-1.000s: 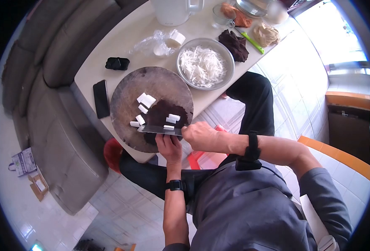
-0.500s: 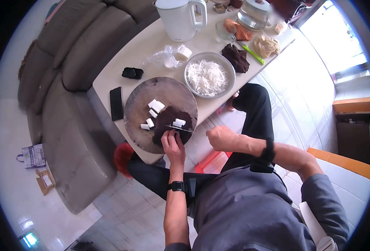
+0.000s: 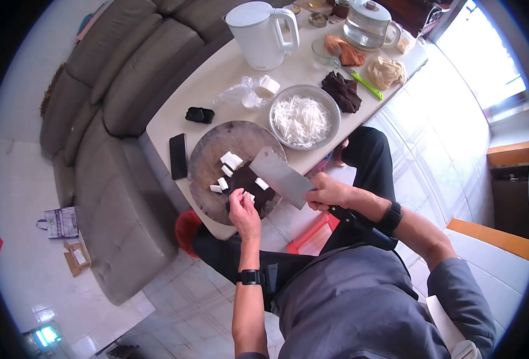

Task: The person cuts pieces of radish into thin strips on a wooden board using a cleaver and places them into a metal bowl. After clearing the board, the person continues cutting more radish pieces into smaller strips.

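A dark phone point(image 3: 178, 156) lies on the desk point(image 3: 175, 113) just beside the round chopping board point(image 3: 213, 146). The board overhangs the near edge of the desk. White chunks point(image 3: 231, 160) are scattered across the board's middle, partly on a dark wet patch point(image 3: 245, 178).

The left hand point(image 3: 243, 210) is at the board's near rim, its grip drawn together on one small white piece point(image 3: 249, 195). At this size it is hard to tell whether the fingers pinch it or pin it flat. To cut cleanly, I would keep those fingertips curled back with the knuckles facing the blade, and hold the piece square and steady on the wood.

The cleaver point(image 3: 280, 175) hangs tilted above the board, its broad pale face turned up and its edge clear of the food. The right hand point(image 3: 327, 192) has its grip clamped around the handle. It would do best to come down straight and level rather than at this slant.

Beyond, a steel bowl point(image 3: 274, 106) holds fine white shreds. The white piece itself looks pale, blocky, firm and moist, with clean-cut faces.
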### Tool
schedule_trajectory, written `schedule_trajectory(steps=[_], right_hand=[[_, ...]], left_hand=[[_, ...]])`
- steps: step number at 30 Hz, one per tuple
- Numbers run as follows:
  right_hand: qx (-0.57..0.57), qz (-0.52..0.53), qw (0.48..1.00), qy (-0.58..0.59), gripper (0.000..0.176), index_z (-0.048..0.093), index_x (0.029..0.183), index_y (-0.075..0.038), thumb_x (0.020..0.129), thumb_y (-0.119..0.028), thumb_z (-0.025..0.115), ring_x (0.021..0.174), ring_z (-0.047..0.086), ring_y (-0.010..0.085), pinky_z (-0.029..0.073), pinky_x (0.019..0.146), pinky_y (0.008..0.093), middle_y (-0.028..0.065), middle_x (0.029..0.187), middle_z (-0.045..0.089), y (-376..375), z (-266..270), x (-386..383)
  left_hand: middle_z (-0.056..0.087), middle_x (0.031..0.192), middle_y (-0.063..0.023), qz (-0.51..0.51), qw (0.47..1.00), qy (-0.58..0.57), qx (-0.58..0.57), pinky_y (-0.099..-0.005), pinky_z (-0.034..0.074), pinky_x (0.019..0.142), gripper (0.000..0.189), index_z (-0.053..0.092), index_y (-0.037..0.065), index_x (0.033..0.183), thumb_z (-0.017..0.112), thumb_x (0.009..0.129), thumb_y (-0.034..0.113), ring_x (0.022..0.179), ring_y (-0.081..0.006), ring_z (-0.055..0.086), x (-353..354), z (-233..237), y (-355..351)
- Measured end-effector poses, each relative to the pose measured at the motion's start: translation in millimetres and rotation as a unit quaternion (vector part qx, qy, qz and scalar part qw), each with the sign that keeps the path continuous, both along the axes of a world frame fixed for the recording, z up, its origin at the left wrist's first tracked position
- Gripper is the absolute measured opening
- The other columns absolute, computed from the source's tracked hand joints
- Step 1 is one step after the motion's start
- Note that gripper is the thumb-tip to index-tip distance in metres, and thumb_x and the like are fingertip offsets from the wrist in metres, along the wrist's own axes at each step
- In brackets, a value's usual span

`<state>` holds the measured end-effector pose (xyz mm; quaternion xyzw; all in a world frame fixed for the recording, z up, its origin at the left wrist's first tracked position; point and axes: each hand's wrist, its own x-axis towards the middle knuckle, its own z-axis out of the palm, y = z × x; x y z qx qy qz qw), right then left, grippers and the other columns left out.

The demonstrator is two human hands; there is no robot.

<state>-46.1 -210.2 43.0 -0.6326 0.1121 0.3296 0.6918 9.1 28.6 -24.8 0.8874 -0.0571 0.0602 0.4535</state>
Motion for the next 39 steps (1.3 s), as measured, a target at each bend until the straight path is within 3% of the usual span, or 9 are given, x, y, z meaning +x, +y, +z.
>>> schedule_trajectory(steps=[4, 8, 11, 14, 16, 18, 24, 27, 39], right_hand=[[0.009, -0.028, 1.0, -0.012, 0.019, 0.053, 0.067, 0.005, 0.081, -0.008, 0.053, 0.04, 0.05, 0.0117, 0.043, 0.037, 0.0278, 0.0065, 0.055, 0.055, -3.0, -2.2, -2.1], [-0.185, 0.048, 0.978, -0.079, 0.018, 0.054, 0.068, 0.007, 0.078, -0.008, 0.053, 0.047, 0.058, 0.024, 0.047, 0.045, 0.0371, 0.0149, 0.056, 0.057, 9.1, 1.8, -9.5], [-0.335, 0.062, 0.893, -0.293, 0.014, 0.056, 0.069, 0.006, 0.074, -0.007, 0.054, 0.061, 0.062, 0.0364, 0.049, 0.058, 0.0445, 0.0227, 0.062, 0.059, 26.6, -20.5, -22.5], [-0.354, 0.099, 0.892, -0.264, 0.009, 0.058, 0.069, 0.002, 0.07, -0.006, 0.055, 0.071, 0.061, 0.0406, 0.049, 0.064, 0.047, 0.0238, 0.068, 0.06, 35.6, -4.2, -18.7], [-0.375, 0.109, 0.88, -0.269, 0.009, 0.058, 0.069, 0.002, 0.07, -0.006, 0.055, 0.07, 0.062, 0.0399, 0.049, 0.063, 0.0465, 0.023, 0.068, 0.061, 37.2, -2.0, -17.3], [-0.39, 0.153, 0.859, -0.294, 0.011, 0.055, 0.082, 0.001, 0.075, -0.007, 0.053, 0.065, 0.06, 0.041, 0.047, 0.06, 0.0482, 0.0217, 0.064, 0.058, 36.5, -1.8, -13.6], [-0.41, 0.23, 0.812, -0.346, 0.011, 0.055, 0.081, 0.001, 0.073, -0.006, 0.053, 0.064, 0.061, 0.0383, 0.048, 0.058, 0.0466, 0.0189, 0.063, 0.06, 38.2, -1.3, -1.3], [-0.416, 0.225, 0.812, -0.343, 0.012, 0.058, 0.075, 0.003, 0.065, -0.003, 0.057, 0.067, 0.063, 0.0384, 0.05, 0.06, 0.0448, 0.0207, 0.066, 0.061, 40.5, -0.2, 0.6], [-0.389, 0.268, 0.809, -0.351, 0.015, 0.059, 0.081, 0.005, 0.071, -0.005, 0.056, 0.067, 0.064, 0.0362, 0.051, 0.058, 0.0424, 0.0204, 0.069, 0.062, 51.3, -6.9, 13.9]], left_hand=[[0.061, 0.083, -0.0079, 0.037, 0.955, 0.182, -0.231, -0.0242, 0.053, 0.058, 0.016, 0.056, -0.002, 0.102, 0.057, 0.087, 0.001, 0.067, -0.0112, 0.061, 3.3, -5.4, -5.7], [0.06, 0.085, -0.0097, 0.07, 0.958, 0.235, -0.148, -0.026, 0.052, 0.058, 0.013, 0.059, -0.003, 0.096, 0.06, 0.083, 0.0, 0.064, -0.014, 0.06, 2.8, 1.9, -9.9], [0.059, 0.089, -0.0131, 0.046, 0.996, 0.064, 0.049, -0.0281, 0.05, 0.058, 0.015, 0.06, -0.003, 0.093, 0.063, 0.078, -0.002, 0.063, -0.0178, 0.06, -1.6, 10.1, -13.1], [0.058, 0.089, -0.0146, 0.031, 0.997, 0.033, 0.067, -0.0329, 0.049, 0.062, 0.018, 0.061, -0.002, 0.093, 0.063, 0.076, -0.003, 0.068, -0.0244, 0.059, -7.3, 10.0, -13.6], [0.057, 0.087, -0.0136, -0.051, 0.976, -0.174, 0.122, -0.0366, 0.049, 0.067, 0.013, 0.062, -0.002, 0.089, 0.062, 0.077, -0.001, 0.076, -0.0275, 0.058, -12.5, 2.2, -7.9], [0.057, 0.087, -0.0137, -0.07, 0.974, -0.179, 0.121, -0.0383, 0.048, 0.069, 0.011, 0.062, -0.002, 0.088, 0.062, 0.077, -0.001, 0.079, -0.0293, 0.057, -15.6, -6.4, -4.2], [0.057, 0.09, -0.0156, -0.103, 0.961, -0.209, 0.146, -0.0411, 0.047, 0.072, 0.012, 0.062, -0.001, 0.085, 0.062, 0.074, -0.003, 0.082, -0.0337, 0.056, -15.7, -21.3, 6.0], [0.057, 0.091, -0.0161, -0.096, 0.965, -0.21, 0.123, -0.0421, 0.046, 0.072, 0.014, 0.062, -0.002, 0.085, 0.061, 0.072, -0.005, 0.082, -0.0349, 0.055, -16.4, -28.6, 6.2], [0.057, 0.091, -0.016, -0.107, 0.97, -0.202, 0.082, -0.0424, 0.046, 0.07, 0.017, 0.062, -0.001, 0.086, 0.06, 0.07, -0.006, 0.08, -0.0352, 0.055, -12.7, -26.8, 9.1]])
